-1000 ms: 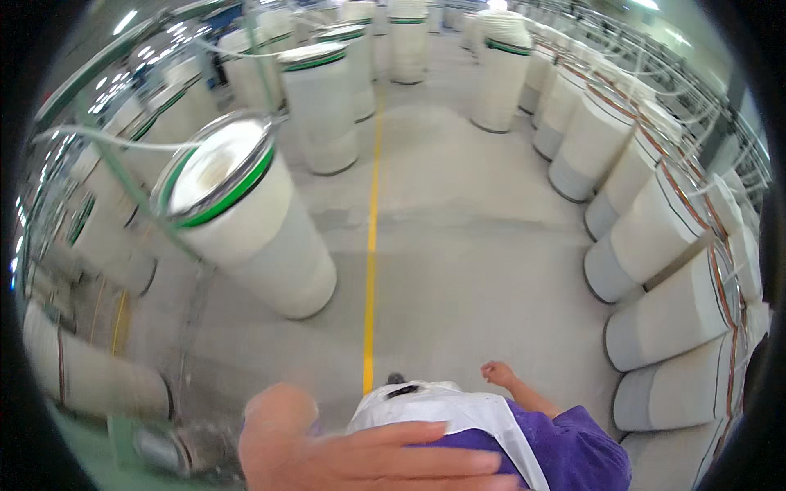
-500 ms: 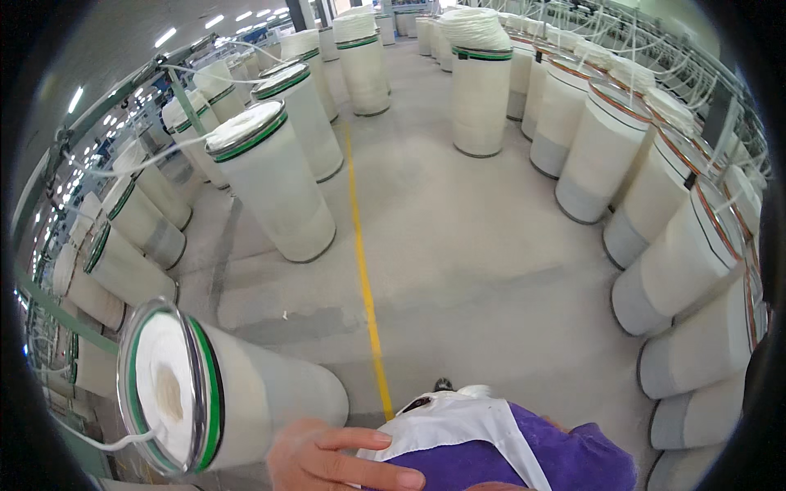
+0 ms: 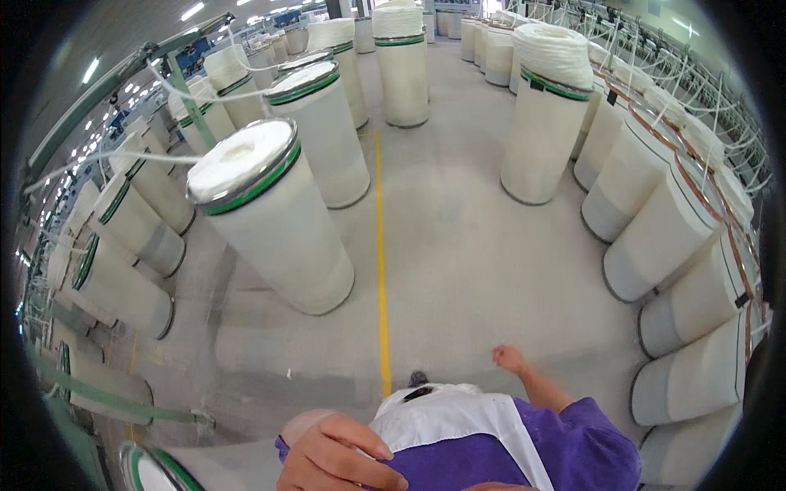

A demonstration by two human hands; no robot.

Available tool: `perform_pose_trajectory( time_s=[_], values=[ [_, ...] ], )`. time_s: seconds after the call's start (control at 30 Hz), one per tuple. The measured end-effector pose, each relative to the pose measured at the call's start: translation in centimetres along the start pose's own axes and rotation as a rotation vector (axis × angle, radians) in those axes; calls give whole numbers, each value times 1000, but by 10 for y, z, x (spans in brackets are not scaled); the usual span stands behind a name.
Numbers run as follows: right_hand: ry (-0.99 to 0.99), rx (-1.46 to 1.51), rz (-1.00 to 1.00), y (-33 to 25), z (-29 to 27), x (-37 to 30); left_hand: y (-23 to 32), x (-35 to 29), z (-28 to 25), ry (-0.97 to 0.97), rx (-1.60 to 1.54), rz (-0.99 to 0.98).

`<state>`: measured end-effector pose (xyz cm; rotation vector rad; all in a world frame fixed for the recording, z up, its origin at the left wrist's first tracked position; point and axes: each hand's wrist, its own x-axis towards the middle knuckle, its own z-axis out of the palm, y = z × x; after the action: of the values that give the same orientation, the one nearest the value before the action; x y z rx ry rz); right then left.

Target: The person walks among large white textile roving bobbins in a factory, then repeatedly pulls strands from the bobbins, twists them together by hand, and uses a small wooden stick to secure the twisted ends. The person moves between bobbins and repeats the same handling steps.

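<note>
My left hand (image 3: 342,454) is raised close in front of my white apron (image 3: 450,416), fingers loosely bent and apart, with nothing visible in it. Swung out to the right above the floor, my right hand (image 3: 509,358) has its fingers curled in and looks empty. Neither hand touches a can. Ahead on the left stands a tall white sliver can (image 3: 282,233) with a green band and metal rim, filled with coiled white sliver (image 3: 246,154). At the lower left edge, another can's rim (image 3: 155,468) is partly cut off, nearest to my left hand.
A yellow line (image 3: 381,270) runs along the grey floor. Several cans line the right side, one heaped sliver can (image 3: 547,131) standing out from them. A green rail (image 3: 123,401) crosses the lower left. Sliver strands (image 3: 115,157) hang over the cans at left.
I have moved forward: the cans ahead look nearer, and the close left can has slid mostly out below. My right hand has come into view; my left hand's fingers have bent more.
</note>
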<state>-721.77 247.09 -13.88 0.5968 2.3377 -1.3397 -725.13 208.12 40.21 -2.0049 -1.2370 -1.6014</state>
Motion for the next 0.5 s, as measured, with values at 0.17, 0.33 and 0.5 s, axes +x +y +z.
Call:
perform_pose_trajectory(
  time_s=[0.17,0.33,0.5],
  values=[
    [-171,-268,103,-4,-47,60,-186,46,-114,-83,-195,35],
    [-108,-268,549,60,-72,138,-362,43,-197,-42,-187,-12],
    [-138,-337,449,49,-124,325,-536,63,-277,-1,-194,97]
  ],
)
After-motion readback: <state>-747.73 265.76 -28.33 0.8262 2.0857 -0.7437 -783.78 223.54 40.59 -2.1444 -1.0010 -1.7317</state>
